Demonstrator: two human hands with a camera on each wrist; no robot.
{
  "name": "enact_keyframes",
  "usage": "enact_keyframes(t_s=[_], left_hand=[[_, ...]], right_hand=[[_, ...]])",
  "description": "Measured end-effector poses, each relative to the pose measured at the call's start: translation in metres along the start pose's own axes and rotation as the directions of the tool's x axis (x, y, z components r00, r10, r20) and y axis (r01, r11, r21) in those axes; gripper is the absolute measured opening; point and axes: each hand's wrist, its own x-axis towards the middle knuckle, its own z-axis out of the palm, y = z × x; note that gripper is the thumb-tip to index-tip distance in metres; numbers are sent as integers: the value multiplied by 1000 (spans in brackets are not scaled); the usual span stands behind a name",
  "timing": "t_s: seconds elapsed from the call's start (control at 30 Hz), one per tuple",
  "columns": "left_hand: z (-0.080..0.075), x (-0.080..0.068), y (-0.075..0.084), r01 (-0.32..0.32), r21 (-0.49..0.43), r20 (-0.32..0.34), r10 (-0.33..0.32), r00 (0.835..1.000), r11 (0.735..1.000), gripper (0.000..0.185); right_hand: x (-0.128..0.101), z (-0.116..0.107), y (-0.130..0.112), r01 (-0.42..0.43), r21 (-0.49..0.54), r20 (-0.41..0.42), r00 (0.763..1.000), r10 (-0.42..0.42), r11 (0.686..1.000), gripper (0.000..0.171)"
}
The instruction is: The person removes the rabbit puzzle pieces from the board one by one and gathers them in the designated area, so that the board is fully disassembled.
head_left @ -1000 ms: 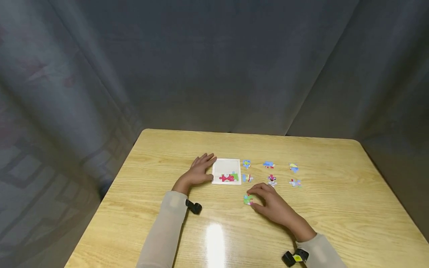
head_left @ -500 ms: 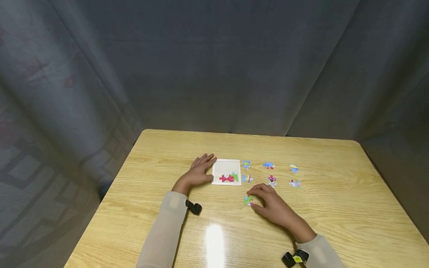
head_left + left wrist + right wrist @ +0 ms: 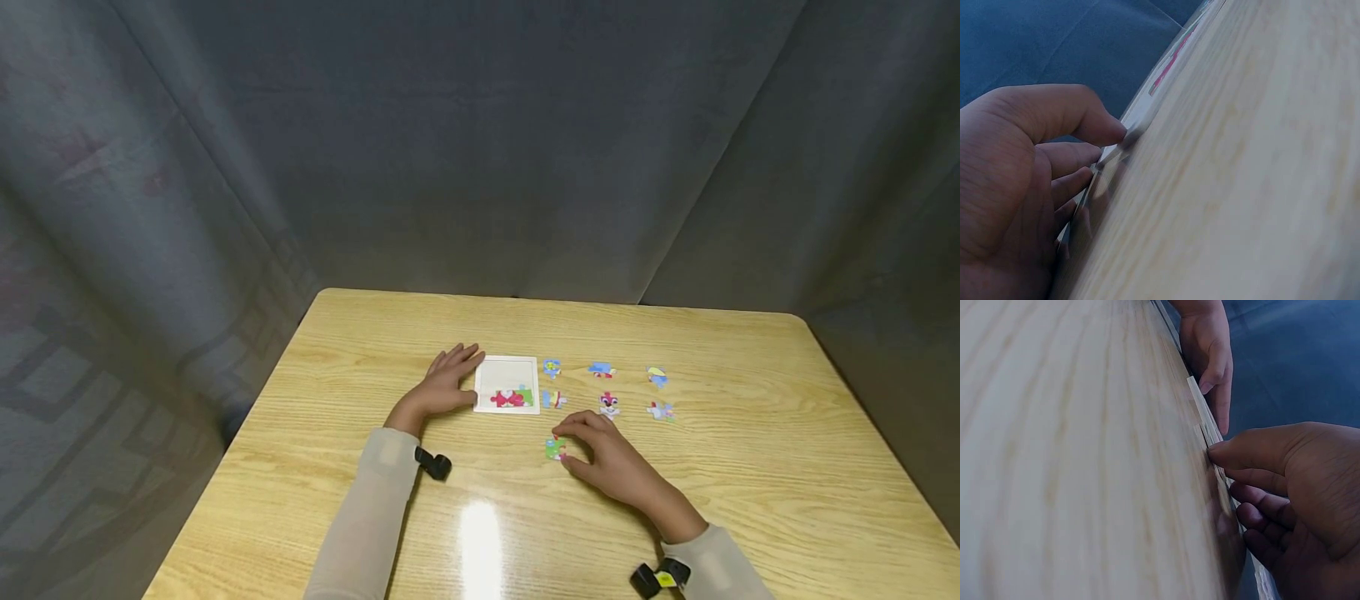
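Observation:
A square white puzzle tray (image 3: 507,373) lies on the table, with red and green puzzle pieces (image 3: 512,397) joined along its near side. My left hand (image 3: 444,385) rests at the tray's left edge, thumb low and index finger at the far corner, fingers spread. In the left wrist view, the thumb of that hand (image 3: 1029,137) touches the edge. My right hand (image 3: 611,458) pinches a green puzzle piece (image 3: 555,448) between thumb and index finger, near and right of the tray. The right wrist view has this piece (image 3: 1204,440) edge-on, low at the tabletop.
Several loose pieces lie right of the tray in two rows: a blue one with a yellow figure (image 3: 552,367), a blue-and-red one (image 3: 602,369), a yellow-and-blue one (image 3: 657,376), a face piece (image 3: 609,405), a pale one (image 3: 661,410). A dark curtain (image 3: 480,167) hangs behind the table (image 3: 375,333).

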Motion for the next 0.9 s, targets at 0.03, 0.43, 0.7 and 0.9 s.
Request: enact_keyframes(t_s=[0.03,0.43,0.7,0.9], left_hand=[[0,0,0,1,0,1,-1,1000,1000,81],[0,0,-2,-2,14,-3,2,1000,1000,80],[0,0,1,-1,14,-9,1,1000,1000,81],[-1,-1,2,2,-3,-2,-2,1000,1000,80]], right_hand=[[0,0,0,1,1,0,1000,-1,1000,37],[2,-2,0,-2,6,13,1000,2,1000,38],[6,-9,-2,15,31,20,1000,-16,999,40],[17,-8,-4,6,83,17,1000,-8,997,45]])
